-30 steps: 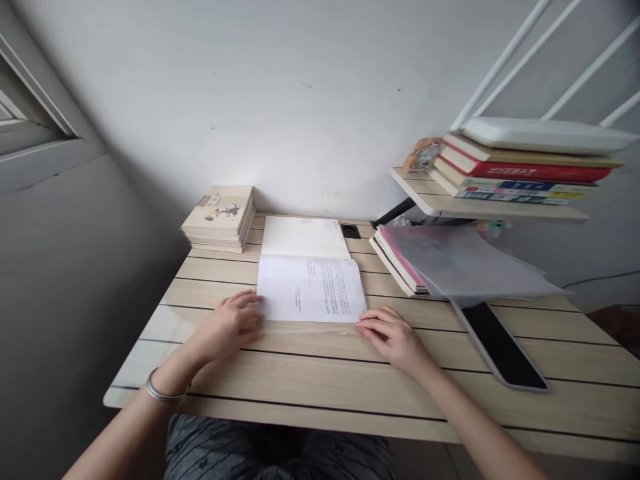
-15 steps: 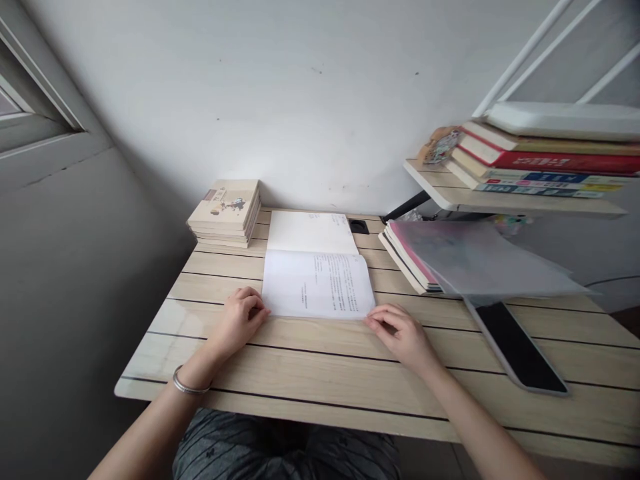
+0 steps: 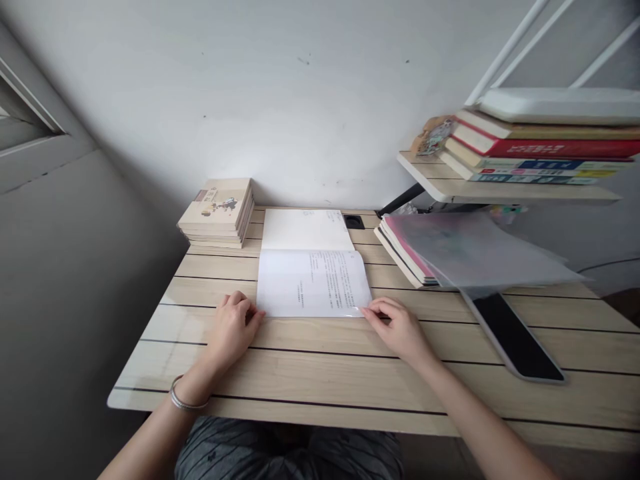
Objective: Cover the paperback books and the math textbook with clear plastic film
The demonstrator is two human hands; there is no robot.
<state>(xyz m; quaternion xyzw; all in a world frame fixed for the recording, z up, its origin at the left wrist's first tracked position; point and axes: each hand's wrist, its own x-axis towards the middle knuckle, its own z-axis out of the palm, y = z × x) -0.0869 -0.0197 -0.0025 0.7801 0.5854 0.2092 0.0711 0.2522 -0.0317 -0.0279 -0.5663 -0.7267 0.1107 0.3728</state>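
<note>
An open book lies flat on the wooden table, turned sideways with its fold running left to right. Its nearer page carries printed text; the farther one is mostly blank with faint marks near its edge. My left hand, with a metal bangle at the wrist, is closed in a pinch at the book's near left corner. At the near right corner, the thumb and fingers of my right hand pinch the book's edge. A small shiny glint shows beside those right fingertips.
A stack of beige books stands at the back left. To the right are booklets under a translucent folder and a dark-screened phone. A raised shelf bears more books. A black socket sits near the wall.
The whole view has shifted slightly, moving the scene a little left. Both hands stay at the book's near corners, and the book lies open as before.
</note>
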